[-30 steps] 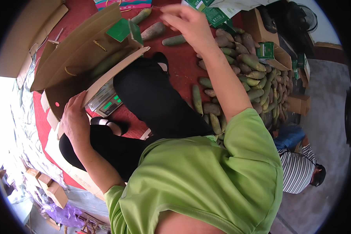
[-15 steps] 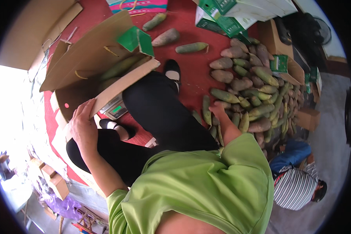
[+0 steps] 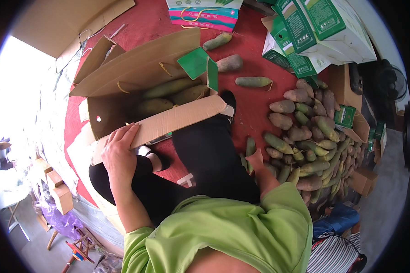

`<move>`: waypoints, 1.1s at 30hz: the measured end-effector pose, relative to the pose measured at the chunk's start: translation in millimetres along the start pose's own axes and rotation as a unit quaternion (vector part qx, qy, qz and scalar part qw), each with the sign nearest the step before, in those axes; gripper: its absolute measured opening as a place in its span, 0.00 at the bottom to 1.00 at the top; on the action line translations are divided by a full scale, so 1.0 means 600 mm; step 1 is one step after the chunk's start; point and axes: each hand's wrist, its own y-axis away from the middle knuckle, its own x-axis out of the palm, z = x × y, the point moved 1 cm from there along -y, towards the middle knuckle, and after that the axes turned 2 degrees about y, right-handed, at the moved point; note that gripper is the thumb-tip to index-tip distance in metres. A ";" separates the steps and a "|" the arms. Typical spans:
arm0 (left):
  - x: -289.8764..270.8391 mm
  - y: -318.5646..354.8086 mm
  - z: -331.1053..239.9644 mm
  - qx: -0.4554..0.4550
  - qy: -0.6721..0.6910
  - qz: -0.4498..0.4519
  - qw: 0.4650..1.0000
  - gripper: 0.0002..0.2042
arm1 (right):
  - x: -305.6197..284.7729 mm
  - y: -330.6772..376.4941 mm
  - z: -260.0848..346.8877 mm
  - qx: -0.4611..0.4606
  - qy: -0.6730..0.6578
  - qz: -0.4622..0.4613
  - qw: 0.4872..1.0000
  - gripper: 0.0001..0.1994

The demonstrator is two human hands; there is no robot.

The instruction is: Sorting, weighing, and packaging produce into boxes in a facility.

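Note:
My left hand (image 3: pixel 120 150) grips the near flap (image 3: pixel 180 119) of an open cardboard box, fingers laid over its top and the thumb out of sight. Inside the box lie several long radishes (image 3: pixel 156 107), greenish and partly shaded by the walls. At the left edge of a big radish pile, my right hand (image 3: pixel 256 159) closes round a slim green radish (image 3: pixel 250 145). Its upper end shows above the fingers, while the hand covers the lower part. More radishes (image 3: pixel 278 142), green and dusty brown, crowd just right of that hand.
Three loose radishes, one of them a green one (image 3: pixel 253 82), lie on the red floor covering (image 3: pixel 248 109) beyond the box. Green-and-white cartons (image 3: pixel 323 34) stand at the far right. A person in a striped top (image 3: pixel 332 255) is at the lower right. My black-trousered legs (image 3: pixel 209 150) are between box and pile.
My right hand has shifted left onto the slim green radish. The left hand stays on the flap, now tipped a little differently. The view has swung, so the scene sits lower and further right.

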 end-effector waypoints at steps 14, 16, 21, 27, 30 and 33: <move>0.003 0.004 0.012 0.012 0.011 -0.006 1.000 0.18 | -0.290 0.081 0.208 -0.327 -0.384 -0.079 0.860 0.29; 0.003 0.005 0.011 0.009 0.007 -0.005 1.000 0.18 | -0.380 0.146 0.274 -0.398 -0.395 -0.112 0.820 0.27; 0.003 0.007 0.013 0.009 0.006 -0.009 1.000 0.19 | -0.540 0.340 0.410 -0.513 -0.377 -0.130 0.760 0.30; 0.005 0.007 0.018 0.011 0.013 -0.011 1.000 0.18 | -0.553 0.475 0.539 -0.712 -0.141 -0.222 0.651 0.28; 0.006 0.011 0.023 0.004 0.005 -0.007 1.000 0.17 | -0.508 0.517 0.599 -0.763 -0.053 -0.209 0.609 0.25; 0.004 0.016 0.023 0.005 0.010 -0.006 1.000 0.16 | -0.453 0.538 0.651 -0.764 0.070 -0.139 0.626 0.26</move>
